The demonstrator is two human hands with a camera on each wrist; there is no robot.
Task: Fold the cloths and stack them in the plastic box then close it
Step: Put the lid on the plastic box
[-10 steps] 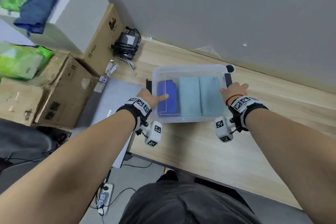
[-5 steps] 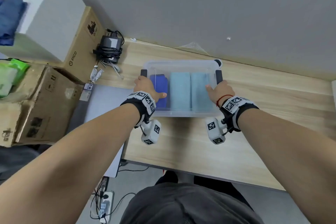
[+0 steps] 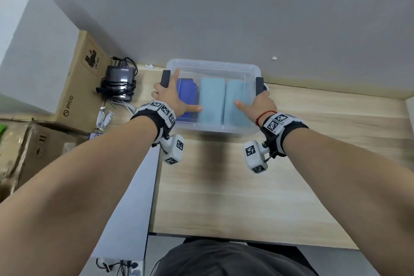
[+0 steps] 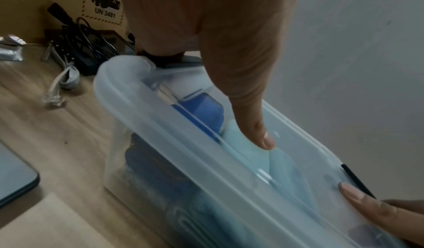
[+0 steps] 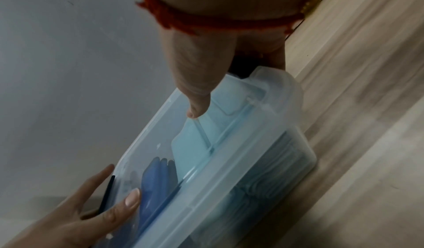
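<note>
The clear plastic box [image 3: 212, 64] stands on the wooden table against the grey wall with its lid on. Inside, side by side, are a dark blue folded cloth [image 3: 187, 92] and two light blue folded cloths [image 3: 211, 98]. My left hand [image 3: 172, 96] lies spread over the box's left end, thumb flat on the lid and straight fingers by the black latch [image 3: 165, 78]. My right hand [image 3: 257, 103] holds the right end, thumb on the lid [image 5: 197, 110] and fingers curled down past the other latch [image 3: 259, 85]. The box's rim [image 4: 160, 124] also fills the left wrist view.
A black charger with coiled cables [image 3: 118, 83] lies left of the box, in front of a cardboard carton [image 3: 83, 78] and a white box [image 3: 26, 40]. A grey laptop [image 3: 125, 208] lies along the table's left edge. Bare wood stretches in front and to the right.
The box has slid away from me across the table and now stands at the wall. Both hands went with it, still at its two ends.
</note>
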